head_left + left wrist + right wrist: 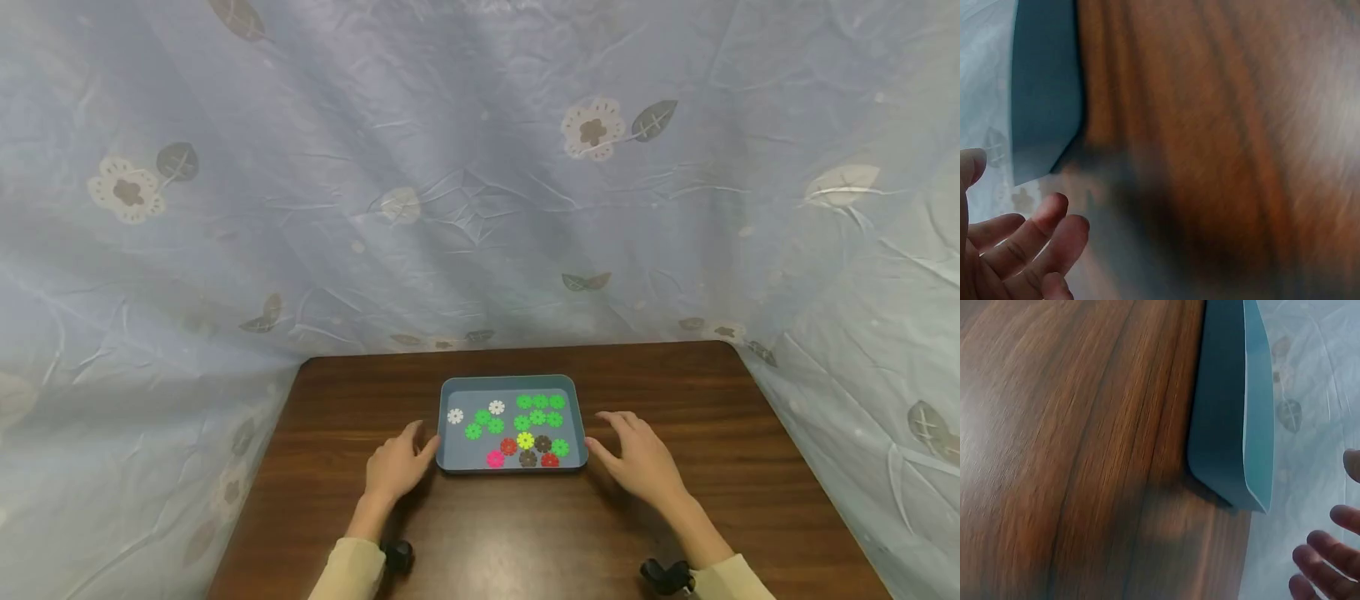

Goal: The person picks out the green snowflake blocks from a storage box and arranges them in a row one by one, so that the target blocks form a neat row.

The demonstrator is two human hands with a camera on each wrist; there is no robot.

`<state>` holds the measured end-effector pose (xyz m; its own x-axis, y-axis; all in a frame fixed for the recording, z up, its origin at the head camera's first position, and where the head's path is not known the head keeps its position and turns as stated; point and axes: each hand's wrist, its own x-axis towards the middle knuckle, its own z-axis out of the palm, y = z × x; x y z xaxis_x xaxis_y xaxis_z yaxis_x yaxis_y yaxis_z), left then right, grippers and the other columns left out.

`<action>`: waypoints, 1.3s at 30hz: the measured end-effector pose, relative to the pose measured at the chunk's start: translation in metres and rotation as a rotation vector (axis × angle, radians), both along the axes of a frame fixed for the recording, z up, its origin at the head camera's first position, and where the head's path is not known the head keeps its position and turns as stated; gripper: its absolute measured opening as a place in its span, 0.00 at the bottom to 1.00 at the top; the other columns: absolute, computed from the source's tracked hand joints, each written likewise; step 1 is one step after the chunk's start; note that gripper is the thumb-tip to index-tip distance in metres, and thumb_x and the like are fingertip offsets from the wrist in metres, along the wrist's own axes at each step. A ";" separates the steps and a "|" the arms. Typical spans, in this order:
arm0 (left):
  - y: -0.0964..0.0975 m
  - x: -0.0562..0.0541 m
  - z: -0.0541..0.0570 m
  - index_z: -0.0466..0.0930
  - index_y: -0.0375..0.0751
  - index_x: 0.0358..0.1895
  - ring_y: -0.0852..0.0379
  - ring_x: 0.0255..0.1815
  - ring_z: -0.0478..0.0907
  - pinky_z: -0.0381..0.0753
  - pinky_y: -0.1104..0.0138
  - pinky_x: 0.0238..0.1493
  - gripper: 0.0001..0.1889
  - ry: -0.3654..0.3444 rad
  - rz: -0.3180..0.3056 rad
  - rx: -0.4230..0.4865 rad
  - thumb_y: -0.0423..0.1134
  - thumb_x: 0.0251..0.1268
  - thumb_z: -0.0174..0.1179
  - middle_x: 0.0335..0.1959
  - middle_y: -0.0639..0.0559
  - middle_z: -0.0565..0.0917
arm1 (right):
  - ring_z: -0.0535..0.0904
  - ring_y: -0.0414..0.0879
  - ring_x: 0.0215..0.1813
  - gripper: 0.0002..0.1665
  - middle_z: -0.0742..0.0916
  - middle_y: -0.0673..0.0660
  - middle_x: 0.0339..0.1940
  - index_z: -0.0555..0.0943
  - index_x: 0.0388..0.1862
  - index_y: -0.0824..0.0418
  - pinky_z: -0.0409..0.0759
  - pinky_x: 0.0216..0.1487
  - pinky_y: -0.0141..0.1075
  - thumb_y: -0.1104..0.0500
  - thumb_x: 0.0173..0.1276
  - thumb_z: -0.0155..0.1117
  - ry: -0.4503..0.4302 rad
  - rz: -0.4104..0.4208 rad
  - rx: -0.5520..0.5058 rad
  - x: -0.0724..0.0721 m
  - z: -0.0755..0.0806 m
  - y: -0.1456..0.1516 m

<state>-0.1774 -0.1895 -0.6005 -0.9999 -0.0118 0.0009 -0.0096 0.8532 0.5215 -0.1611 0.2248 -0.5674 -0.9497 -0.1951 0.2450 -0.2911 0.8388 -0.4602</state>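
Observation:
A shallow blue-grey tray (461, 452) sits on the brown table, holding flat flower-shaped plastic pieces. Several are green (537, 417); two are white (497, 407), two red (508, 447), two brown (528, 459), one yellow (525, 440) and one pink (495, 459). My left hand (395, 468) is at the tray's left side, thumb tip close to the rim, fingers loosely bent. On the other side my right hand (639, 458) mirrors it, thumb near the right rim and fingers spread. Both wrist views show the tray's outer wall (1046, 94) beside relaxed fingers that hold nothing.
The wood-grain table (510, 533) has rounded far corners. A pale blue curtain (480, 167) with flowers and leaves hangs behind it and along both sides. Black wrist devices (397, 557) show at the cuffs of the cream sleeves (349, 572).

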 end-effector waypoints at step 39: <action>0.019 0.002 -0.030 0.84 0.40 0.59 0.62 0.21 0.78 0.73 0.60 0.26 0.23 -0.081 0.055 0.245 0.44 0.62 0.61 0.17 0.66 0.82 | 0.85 0.53 0.43 0.20 0.87 0.55 0.40 0.88 0.45 0.58 0.83 0.40 0.50 0.48 0.60 0.78 -0.211 -0.061 -0.015 -0.074 -0.057 -0.159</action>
